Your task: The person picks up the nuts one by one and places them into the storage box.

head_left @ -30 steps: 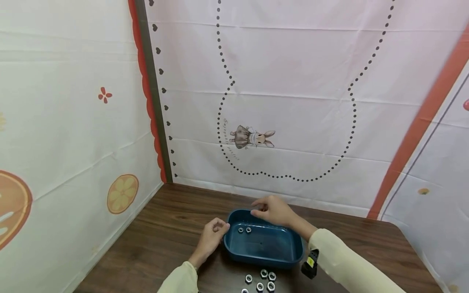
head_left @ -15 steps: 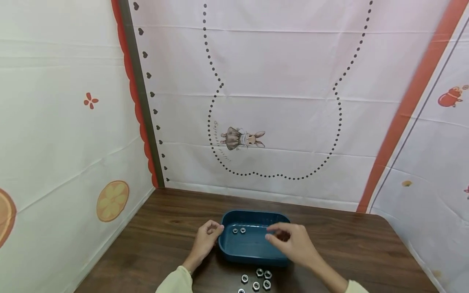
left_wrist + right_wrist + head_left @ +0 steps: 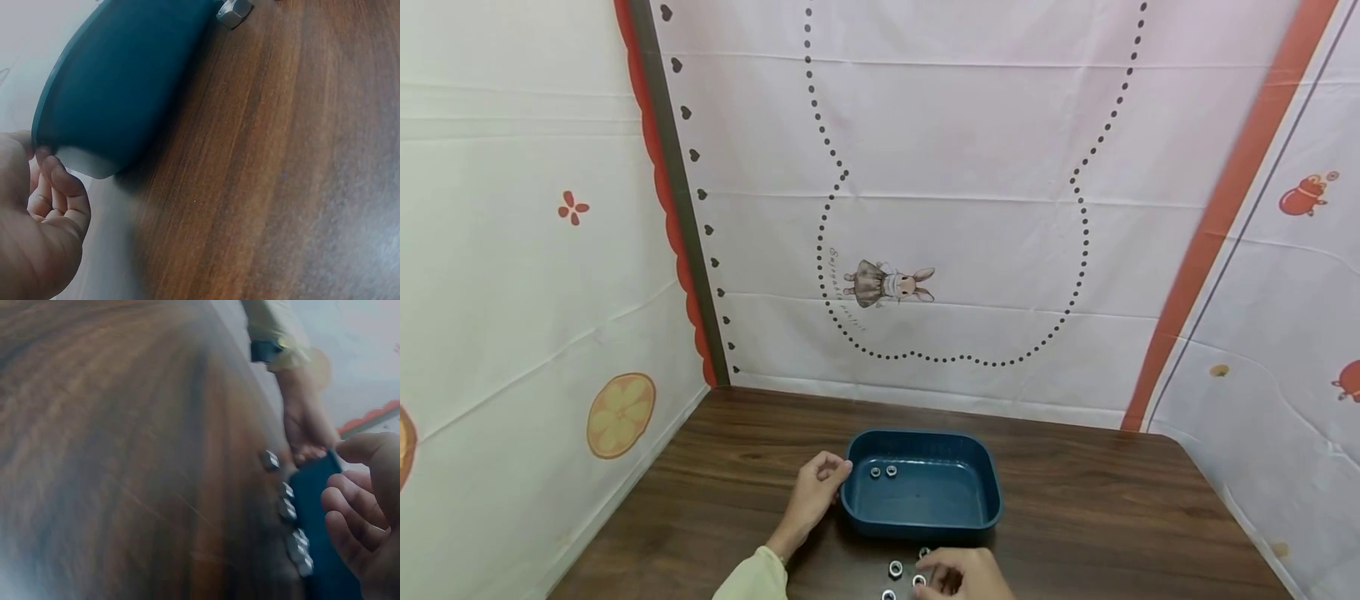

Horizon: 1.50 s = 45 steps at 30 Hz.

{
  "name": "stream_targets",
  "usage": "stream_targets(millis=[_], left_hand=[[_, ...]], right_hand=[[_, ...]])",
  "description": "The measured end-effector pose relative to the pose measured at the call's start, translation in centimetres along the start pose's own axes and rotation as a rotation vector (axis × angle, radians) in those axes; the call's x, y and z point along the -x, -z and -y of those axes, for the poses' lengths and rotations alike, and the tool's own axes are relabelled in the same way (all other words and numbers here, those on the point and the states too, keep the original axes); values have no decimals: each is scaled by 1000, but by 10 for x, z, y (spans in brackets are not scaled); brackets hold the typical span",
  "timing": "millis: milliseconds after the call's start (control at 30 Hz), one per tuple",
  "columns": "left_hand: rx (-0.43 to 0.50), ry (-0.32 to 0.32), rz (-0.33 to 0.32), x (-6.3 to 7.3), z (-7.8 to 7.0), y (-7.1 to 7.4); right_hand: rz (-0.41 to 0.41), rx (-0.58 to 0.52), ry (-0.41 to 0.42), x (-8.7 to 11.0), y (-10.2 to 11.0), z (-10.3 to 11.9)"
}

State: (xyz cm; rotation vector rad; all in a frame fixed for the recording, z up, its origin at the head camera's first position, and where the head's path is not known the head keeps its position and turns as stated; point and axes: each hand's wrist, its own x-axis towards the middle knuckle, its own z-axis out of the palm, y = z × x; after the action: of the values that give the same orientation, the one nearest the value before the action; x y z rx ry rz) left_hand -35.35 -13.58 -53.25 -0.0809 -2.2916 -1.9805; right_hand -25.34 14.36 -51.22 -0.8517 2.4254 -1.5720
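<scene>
A dark blue plastic tray (image 3: 919, 531) stands on the table, with two metal hex nuts (image 3: 891, 472) lying in its left part. My left hand (image 3: 814, 487) pinches the tray's left rim between thumb and fingers, as the left wrist view shows at the tray wall (image 3: 125, 75). In front of the tray, several more hex nuts (image 3: 895, 570) lie on the table. Over them hovers my right hand (image 3: 966, 573), its fingers loosely bent and covering some nuts. In the right wrist view nothing shows between these fingers (image 3: 350, 500); more nuts (image 3: 270, 460) lie beyond.
The dark wood-grain table (image 3: 1075, 500) runs back to a white printed cloth (image 3: 970, 250) hung behind it. Another cloth panel (image 3: 535, 292) borders the left side. A black device sits on my left wrist (image 3: 267, 351).
My right hand has come from above the tray's back rim, across the tray, down to the nuts in front. The left hand stays at the rim. The head view has shifted slightly.
</scene>
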Motion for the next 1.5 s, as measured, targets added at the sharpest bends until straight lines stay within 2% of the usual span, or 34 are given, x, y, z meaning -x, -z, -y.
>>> stream_targets(millis=[133, 333, 500, 667, 900, 1133, 1333, 1500], left_hand=[[-10, 4, 7, 0, 0, 1], [-16, -10, 26, -1, 0, -1], [-15, -22, 28, 0, 1, -2], [-16, -19, 21, 1, 2, -1], [-25, -19, 15, 2, 2, 2], [-21, -22, 20, 2, 0, 1], [-24, -24, 26, 2, 0, 1], [-20, -18, 20, 1, 1, 2]], right_hand=[[78, 28, 50, -8, -12, -8], [143, 102, -27, -17, -21, -10], [135, 196, -82, -19, -27, -7], [144, 255, -102, -20, -30, -7], [143, 258, -110, -22, -34, -5], [169, 280, -80, -21, -35, -3], [125, 294, -51, -19, -36, 1], [99, 248, -49, -19, -37, 2]])
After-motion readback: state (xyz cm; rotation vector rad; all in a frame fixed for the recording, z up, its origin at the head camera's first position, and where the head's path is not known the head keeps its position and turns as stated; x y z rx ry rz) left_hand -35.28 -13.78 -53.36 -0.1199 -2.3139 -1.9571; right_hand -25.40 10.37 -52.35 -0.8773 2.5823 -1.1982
